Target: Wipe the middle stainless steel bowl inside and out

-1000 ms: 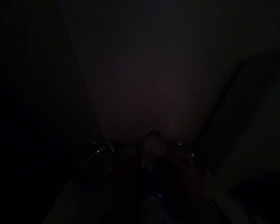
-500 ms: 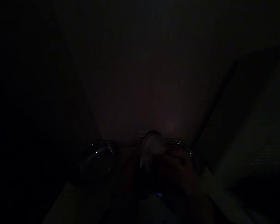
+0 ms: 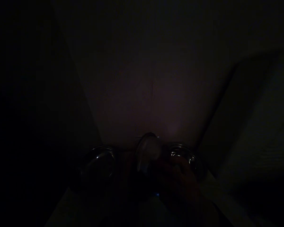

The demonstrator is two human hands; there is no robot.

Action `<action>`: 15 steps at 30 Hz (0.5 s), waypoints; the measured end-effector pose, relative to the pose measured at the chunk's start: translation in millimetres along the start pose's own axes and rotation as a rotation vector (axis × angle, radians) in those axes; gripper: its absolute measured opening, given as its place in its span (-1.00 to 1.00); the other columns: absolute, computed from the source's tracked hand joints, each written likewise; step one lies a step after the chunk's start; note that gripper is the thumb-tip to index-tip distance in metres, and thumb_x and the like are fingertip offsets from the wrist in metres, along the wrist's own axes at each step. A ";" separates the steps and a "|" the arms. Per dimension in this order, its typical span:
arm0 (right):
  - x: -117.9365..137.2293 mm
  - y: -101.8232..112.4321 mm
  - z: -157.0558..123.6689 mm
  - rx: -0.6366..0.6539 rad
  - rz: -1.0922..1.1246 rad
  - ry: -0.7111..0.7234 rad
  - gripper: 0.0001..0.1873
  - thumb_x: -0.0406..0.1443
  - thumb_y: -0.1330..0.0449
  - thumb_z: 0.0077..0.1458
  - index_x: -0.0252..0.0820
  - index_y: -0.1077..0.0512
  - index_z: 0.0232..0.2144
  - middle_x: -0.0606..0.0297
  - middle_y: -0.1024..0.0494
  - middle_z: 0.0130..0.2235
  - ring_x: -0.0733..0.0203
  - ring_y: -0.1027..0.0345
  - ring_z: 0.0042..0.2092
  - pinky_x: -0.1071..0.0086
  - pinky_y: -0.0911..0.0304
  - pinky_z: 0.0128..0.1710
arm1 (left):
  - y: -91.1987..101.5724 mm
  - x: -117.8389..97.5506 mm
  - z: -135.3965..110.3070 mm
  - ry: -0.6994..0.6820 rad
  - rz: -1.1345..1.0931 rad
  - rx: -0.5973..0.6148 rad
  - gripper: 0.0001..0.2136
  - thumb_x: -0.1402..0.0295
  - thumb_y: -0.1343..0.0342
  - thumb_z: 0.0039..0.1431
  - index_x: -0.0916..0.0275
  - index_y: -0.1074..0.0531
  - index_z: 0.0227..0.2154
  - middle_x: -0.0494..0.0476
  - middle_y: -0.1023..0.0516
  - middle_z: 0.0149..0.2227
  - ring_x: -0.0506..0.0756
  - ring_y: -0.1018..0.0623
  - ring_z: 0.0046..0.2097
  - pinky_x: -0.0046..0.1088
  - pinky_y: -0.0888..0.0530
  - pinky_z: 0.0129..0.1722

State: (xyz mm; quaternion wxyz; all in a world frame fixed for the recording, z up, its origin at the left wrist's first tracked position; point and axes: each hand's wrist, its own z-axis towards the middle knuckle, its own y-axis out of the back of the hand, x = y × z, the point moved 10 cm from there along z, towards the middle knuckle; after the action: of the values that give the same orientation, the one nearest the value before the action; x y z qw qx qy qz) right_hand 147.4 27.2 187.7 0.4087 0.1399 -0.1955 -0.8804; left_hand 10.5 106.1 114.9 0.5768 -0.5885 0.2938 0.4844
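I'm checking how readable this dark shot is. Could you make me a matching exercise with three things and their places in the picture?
Things:
1. Right hand
2. Blue glint
3. Left shiny rim

Places:
A. Farthest left of the three
B. Partly overlapping the right shiny rim in view
C. A tiny spot, low near the middle

Right pairs: 1-B, 2-C, 3-A

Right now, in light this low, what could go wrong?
The dark middle object, beside the right hand, could be fumbled: nearly everything is black. That hand overlaps the right shiny-rimmed object in view and might bump it; I cannot tell whether they touch.
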 end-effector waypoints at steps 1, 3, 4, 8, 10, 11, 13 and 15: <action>0.4 -0.5 -0.7 0.002 -0.009 0.000 -0.77 -0.37 -0.11 0.16 -0.23 -0.47 -0.14 0.14 -0.60 -0.13 0.06 -0.31 -0.02 0.21 -0.41 -0.16 | -0.4 0.2 0.1 0.006 -0.012 0.003 -0.70 0.23 -0.04 0.23 0.28 -0.38 -0.06 0.18 -0.46 -0.07 0.08 -0.51 -0.14 -0.27 -0.50 -0.18; -0.3 -1.5 -2.7 0.013 -0.018 -0.011 -0.76 -0.36 -0.10 0.17 -0.22 -0.47 -0.12 0.16 -0.60 -0.13 0.06 -0.31 -0.01 0.22 -0.41 -0.16 | -1.9 0.1 -0.1 0.016 -0.039 0.011 -0.70 0.23 -0.04 0.22 0.29 -0.39 -0.08 0.17 -0.47 -0.11 0.07 -0.51 -0.18 -0.30 -0.51 -0.22; 0.0 -0.5 -3.8 0.006 -0.022 -0.009 -0.76 -0.35 -0.09 0.19 -0.22 -0.47 -0.12 0.16 -0.59 -0.12 0.06 -0.30 0.00 0.22 -0.41 -0.15 | -3.0 -0.3 -0.4 0.019 -0.050 0.017 -0.71 0.23 -0.05 0.22 0.30 -0.39 -0.08 0.16 -0.48 -0.12 0.06 -0.51 -0.19 -0.31 -0.51 -0.23; -0.5 -2.1 -7.8 0.046 -0.058 -0.010 -0.71 -0.34 -0.09 0.20 -0.19 -0.45 -0.04 0.17 -0.57 -0.08 0.05 -0.29 0.04 0.21 -0.39 -0.11 | -9.5 -0.9 -4.0 0.039 -0.087 0.064 -0.71 0.23 -0.05 0.22 0.30 -0.39 -0.08 0.16 -0.48 -0.12 0.06 -0.51 -0.19 -0.31 -0.51 -0.23; -2.1 -1.6 -8.0 0.042 -0.064 -0.018 -0.70 -0.34 -0.11 0.19 -0.21 -0.44 -0.03 0.15 -0.56 -0.06 0.05 -0.28 0.05 0.21 -0.38 -0.10 | -13.4 0.2 -6.8 0.052 -0.101 0.099 -0.71 0.24 -0.05 0.22 0.29 -0.38 -0.07 0.18 -0.47 -0.09 0.07 -0.51 -0.16 -0.29 -0.51 -0.20; -2.2 -0.5 -7.6 0.028 -0.060 -0.015 -0.71 -0.35 -0.11 0.19 -0.23 -0.45 -0.04 0.13 -0.56 -0.05 0.05 -0.28 0.05 0.21 -0.38 -0.10 | -15.2 0.8 -7.9 0.056 -0.108 0.114 -0.71 0.24 -0.05 0.22 0.28 -0.38 -0.06 0.18 -0.46 -0.08 0.08 -0.51 -0.15 -0.28 -0.51 -0.19; -1.1 1.1 -6.4 0.002 -0.048 -0.001 -0.73 -0.36 -0.14 0.17 -0.25 -0.46 -0.06 0.12 -0.56 -0.05 0.05 -0.30 0.04 0.20 -0.37 -0.09 | -18.8 1.8 -8.2 0.060 -0.118 0.138 -0.70 0.25 -0.05 0.22 0.28 -0.37 -0.04 0.20 -0.45 -0.06 0.09 -0.50 -0.13 -0.25 -0.50 -0.17; -1.8 -2.2 -6.0 0.028 -0.041 -0.011 -0.71 -0.36 -0.15 0.17 -0.21 -0.45 -0.04 0.15 -0.55 -0.04 0.08 -0.34 0.01 0.22 -0.38 -0.09 | -22.3 2.9 -5.6 0.060 -0.120 0.145 -0.68 0.24 -0.06 0.22 0.29 -0.36 -0.03 0.20 -0.45 -0.04 0.10 -0.50 -0.11 -0.23 -0.50 -0.15</action>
State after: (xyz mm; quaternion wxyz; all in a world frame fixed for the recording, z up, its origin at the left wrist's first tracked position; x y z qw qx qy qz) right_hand 149.5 28.5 181.6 0.3873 0.1447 -0.2073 -0.8866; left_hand 33.0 105.0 120.3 0.6368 -0.5758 0.3098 0.4086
